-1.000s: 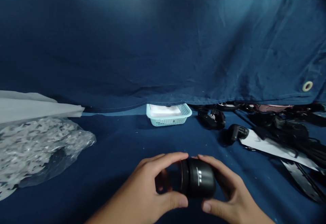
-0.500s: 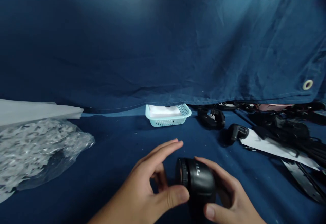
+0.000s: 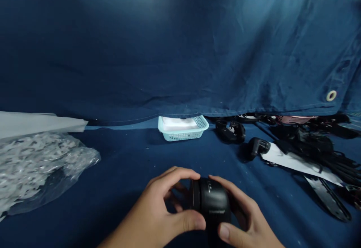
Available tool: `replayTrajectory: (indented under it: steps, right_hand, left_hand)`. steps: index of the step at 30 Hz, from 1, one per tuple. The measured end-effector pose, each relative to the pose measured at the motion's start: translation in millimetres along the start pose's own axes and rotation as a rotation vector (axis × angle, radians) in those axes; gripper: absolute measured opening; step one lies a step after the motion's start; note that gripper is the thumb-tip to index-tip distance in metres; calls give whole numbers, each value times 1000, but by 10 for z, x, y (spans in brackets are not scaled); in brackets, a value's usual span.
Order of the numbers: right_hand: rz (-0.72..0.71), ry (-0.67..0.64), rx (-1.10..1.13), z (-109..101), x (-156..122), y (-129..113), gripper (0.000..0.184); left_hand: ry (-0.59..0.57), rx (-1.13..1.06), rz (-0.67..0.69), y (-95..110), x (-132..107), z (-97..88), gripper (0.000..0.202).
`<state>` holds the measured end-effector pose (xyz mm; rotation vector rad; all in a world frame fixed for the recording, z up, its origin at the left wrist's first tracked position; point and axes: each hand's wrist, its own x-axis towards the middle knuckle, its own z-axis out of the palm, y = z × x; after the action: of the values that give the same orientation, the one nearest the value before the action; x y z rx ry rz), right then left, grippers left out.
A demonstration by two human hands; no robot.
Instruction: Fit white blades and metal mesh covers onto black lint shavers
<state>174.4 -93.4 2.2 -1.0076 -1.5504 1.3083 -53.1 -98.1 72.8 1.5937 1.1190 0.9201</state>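
A black device with a rounded head is between my hands at the lower middle. It has small white marks on top and faint lettering on its front; its exact kind I cannot make out. My left hand has its fingertips and thumb closed around the disc-shaped ring on the device's left end. Curved round the right side of the head is my right hand, thumb in front and fingers behind. The device's lower part is dark and runs out of the bottom of the view.
A light blue basket with white paper stands beneath a hanging blue cloth. On the left lies a clear plastic bag of grey-white pieces. Black parts, cables and a white strip lie to the right on blue cloth.
My left fingers, raised and apart from the device before, have come down and closed on its ring. The device has turned a little, and its lettering now shows. The view has shifted slightly.
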Motion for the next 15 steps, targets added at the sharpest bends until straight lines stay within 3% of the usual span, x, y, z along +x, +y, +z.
replayTrajectory:
  steps: [5,11,15]
  right_hand:
    - [13,-125,216,24,87,-160,56]
    - [37,-131,271,57,126,-227,52]
    - [46,-50,245,56,68,-143,61]
  left_hand:
    - [96,170,75,51,-59,38,53]
    - [83,-17,219,80,-135,48,26]
    - [234,12,102,37,-75,76,41]
